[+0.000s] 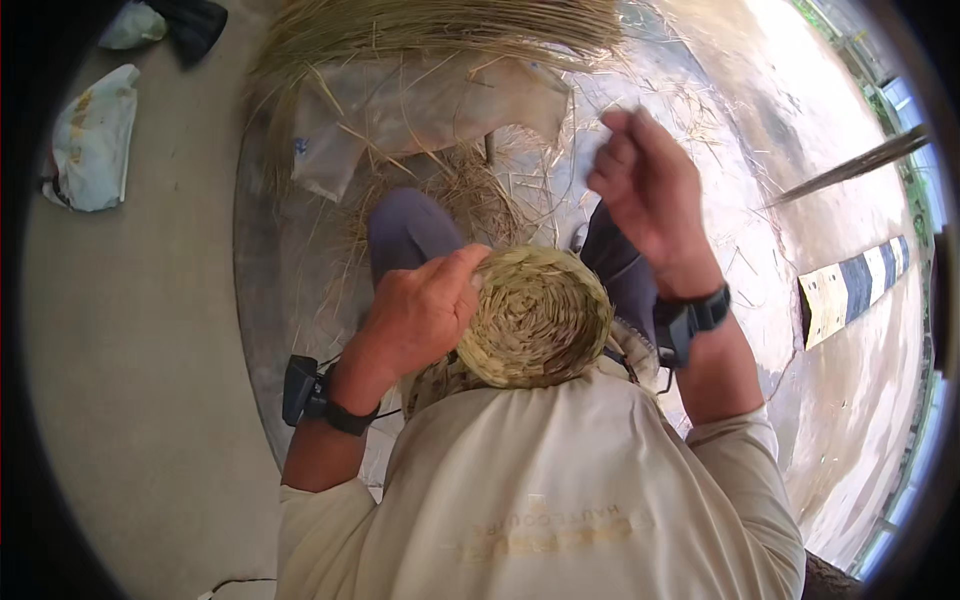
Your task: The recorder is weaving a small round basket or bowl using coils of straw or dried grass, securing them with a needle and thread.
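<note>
A round, shallow basket of woven yellow-green straw rests in my lap against my shirt. My left hand grips its left rim, fingers curled over the edge. Up and to the right of the basket, clear of it, my right hand is raised with curled fingers, slightly blurred; whether a thin strand is between them I cannot make out. Both wrists carry black strapped devices.
A straw bundle lies beyond a translucent plastic sheet, with loose straw around my knees. At left are a white bag and dark bag. A pole and striped barrier are at right.
</note>
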{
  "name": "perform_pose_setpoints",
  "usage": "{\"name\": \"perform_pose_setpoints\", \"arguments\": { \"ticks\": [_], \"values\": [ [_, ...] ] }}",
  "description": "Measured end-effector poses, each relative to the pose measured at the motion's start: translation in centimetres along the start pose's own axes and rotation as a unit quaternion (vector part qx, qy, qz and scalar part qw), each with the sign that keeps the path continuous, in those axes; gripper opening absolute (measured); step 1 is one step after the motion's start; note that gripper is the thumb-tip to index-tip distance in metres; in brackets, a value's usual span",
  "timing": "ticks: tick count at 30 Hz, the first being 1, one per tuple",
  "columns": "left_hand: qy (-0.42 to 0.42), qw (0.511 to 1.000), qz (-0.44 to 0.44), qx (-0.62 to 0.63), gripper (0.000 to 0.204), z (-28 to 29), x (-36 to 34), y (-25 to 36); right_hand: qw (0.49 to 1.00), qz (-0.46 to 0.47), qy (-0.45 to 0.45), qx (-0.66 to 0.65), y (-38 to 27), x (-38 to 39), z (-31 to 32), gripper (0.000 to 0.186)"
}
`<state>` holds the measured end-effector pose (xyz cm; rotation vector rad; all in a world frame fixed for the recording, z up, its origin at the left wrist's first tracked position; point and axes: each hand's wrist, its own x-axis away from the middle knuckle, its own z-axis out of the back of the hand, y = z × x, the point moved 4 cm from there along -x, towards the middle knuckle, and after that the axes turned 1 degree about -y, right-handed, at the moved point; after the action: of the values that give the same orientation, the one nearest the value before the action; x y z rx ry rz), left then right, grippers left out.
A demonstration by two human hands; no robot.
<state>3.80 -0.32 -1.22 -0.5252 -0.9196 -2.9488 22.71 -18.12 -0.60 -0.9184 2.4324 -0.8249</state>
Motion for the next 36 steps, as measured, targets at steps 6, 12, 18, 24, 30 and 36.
{"name": "perform_pose_setpoints", "arguments": {
  "ticks": [6, 12, 18, 24, 30, 36],
  "values": [
    [0.209, 0.955, -0.21, -0.004, 0.043, -0.1, 0.2, -1.5, 0.695, 0.179, -0.424, 0.552, 5.2, 4.3, -14.9, 0.023],
    [0.184, 0.973, -0.099, 0.093, 0.048, 0.5, 0.9, -2.4, 0.784, -0.033, -0.448, 0.428, 8.9, 8.7, -10.4, 0.025],
    [0.196, 0.975, -0.086, 0.06, 0.034, 0.9, 0.9, -2.0, 0.784, -0.023, -0.432, 0.446, 6.9, 8.6, -9.7, 0.026],
    [0.247, 0.962, 0.008, 0.115, 0.032, 1.3, 1.9, -3.6, 0.866, -0.011, 0.01, 0.499, -2.0, 10.3, -2.9, 0.025],
    [0.34, 0.938, 0.007, 0.069, 0.029, 2.2, 2.8, -5.1, 0.88, 0.028, 0.248, 0.404, -7.1, 13.9, 1.2, 0.045],
    [0.323, 0.945, -0.039, 0.043, 0.031, 2.0, 2.2, -2.6, 0.838, 0.006, -0.021, 0.545, 1.7, 11.6, -3.9, 0.021]
  ]
}}
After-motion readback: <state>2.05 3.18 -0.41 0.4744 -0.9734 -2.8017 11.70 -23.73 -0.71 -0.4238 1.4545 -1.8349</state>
